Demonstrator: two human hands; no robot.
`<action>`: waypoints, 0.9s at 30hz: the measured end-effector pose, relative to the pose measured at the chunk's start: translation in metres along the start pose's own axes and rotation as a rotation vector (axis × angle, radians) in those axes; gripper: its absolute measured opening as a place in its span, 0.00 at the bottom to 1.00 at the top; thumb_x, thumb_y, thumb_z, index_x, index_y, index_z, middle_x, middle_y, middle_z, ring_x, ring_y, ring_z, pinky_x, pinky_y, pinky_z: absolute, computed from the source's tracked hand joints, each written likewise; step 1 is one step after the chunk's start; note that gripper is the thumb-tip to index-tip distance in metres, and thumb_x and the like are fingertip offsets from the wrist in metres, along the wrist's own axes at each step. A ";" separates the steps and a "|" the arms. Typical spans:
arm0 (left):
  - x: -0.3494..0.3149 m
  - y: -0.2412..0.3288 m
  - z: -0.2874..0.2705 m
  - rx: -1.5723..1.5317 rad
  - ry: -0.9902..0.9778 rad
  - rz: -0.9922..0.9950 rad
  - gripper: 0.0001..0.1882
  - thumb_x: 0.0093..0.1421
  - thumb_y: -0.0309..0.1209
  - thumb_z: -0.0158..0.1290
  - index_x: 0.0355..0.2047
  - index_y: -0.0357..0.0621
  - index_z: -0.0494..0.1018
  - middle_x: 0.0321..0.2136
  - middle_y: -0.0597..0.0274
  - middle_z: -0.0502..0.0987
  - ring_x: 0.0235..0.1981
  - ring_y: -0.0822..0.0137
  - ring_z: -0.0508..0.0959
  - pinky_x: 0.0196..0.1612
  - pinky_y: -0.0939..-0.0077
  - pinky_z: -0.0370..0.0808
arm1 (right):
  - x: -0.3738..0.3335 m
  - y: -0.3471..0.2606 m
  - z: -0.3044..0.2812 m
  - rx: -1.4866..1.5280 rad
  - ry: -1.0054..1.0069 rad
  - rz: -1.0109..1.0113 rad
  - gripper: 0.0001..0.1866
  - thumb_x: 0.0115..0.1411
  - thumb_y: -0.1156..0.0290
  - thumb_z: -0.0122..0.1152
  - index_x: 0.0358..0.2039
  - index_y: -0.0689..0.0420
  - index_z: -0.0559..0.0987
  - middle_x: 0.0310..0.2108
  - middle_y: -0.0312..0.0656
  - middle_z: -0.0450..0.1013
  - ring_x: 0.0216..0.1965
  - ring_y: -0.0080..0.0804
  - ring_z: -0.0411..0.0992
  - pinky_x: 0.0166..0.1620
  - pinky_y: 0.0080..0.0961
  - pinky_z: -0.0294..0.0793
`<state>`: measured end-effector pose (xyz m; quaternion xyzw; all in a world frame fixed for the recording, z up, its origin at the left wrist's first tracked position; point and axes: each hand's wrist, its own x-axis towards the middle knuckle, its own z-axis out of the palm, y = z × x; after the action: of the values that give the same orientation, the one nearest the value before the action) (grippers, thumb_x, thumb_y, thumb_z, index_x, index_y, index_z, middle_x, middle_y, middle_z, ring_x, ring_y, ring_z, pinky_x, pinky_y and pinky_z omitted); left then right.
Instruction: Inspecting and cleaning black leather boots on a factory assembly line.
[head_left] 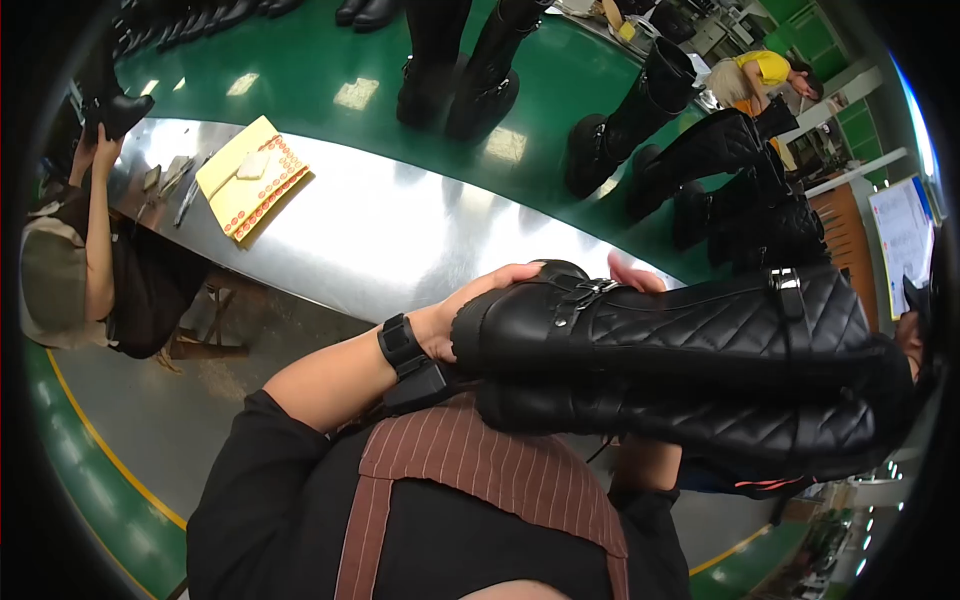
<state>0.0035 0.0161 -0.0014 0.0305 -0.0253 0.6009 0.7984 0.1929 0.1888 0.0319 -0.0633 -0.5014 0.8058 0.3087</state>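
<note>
The person's left hand [465, 296] is closed around the foot end of a pair of black quilted leather boots [690, 322], held in front of the striped brown apron [480, 455]. The right hand [636, 278] is mostly hidden behind them; its grip cannot be told. A shiny silver metal desk [380, 215] carries a yellow pad with red marks [250, 190]. Beyond, dark boots [625, 125] stand on a glossy green surface [310, 75]; a yellow-shirted co-worker [768, 68] bends over at upper right.
</note>
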 end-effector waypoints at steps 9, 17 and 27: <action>-0.018 0.018 0.040 0.877 0.506 0.357 0.21 0.71 0.45 0.43 0.48 0.42 0.75 0.43 0.60 0.78 0.41 0.72 0.79 0.44 0.75 0.78 | -0.045 -0.024 -0.004 -1.459 0.035 -0.384 0.25 0.55 0.69 0.69 0.53 0.62 0.75 0.51 0.46 0.75 0.53 0.42 0.73 0.59 0.37 0.68; -0.022 0.017 0.048 1.095 0.472 0.226 0.14 0.67 0.31 0.50 0.51 0.40 0.74 0.44 0.65 0.76 0.42 0.80 0.76 0.45 0.81 0.76 | -0.049 -0.012 -0.003 -0.803 0.026 -0.286 0.23 0.54 0.78 0.66 0.52 0.60 0.77 0.51 0.48 0.75 0.52 0.46 0.73 0.56 0.38 0.70; -0.015 -0.002 0.046 1.016 0.298 0.562 0.31 0.67 0.30 0.51 0.69 0.46 0.56 0.53 0.58 0.74 0.51 0.73 0.75 0.53 0.76 0.73 | -0.050 -0.001 -0.004 -1.176 0.309 -0.427 0.28 0.58 0.71 0.69 0.57 0.61 0.71 0.53 0.43 0.73 0.52 0.38 0.72 0.55 0.34 0.70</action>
<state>0.0015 -0.0024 0.0429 0.3161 0.3702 0.7237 0.4892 0.2350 0.1639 0.0203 -0.2361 -0.8107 0.2988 0.4446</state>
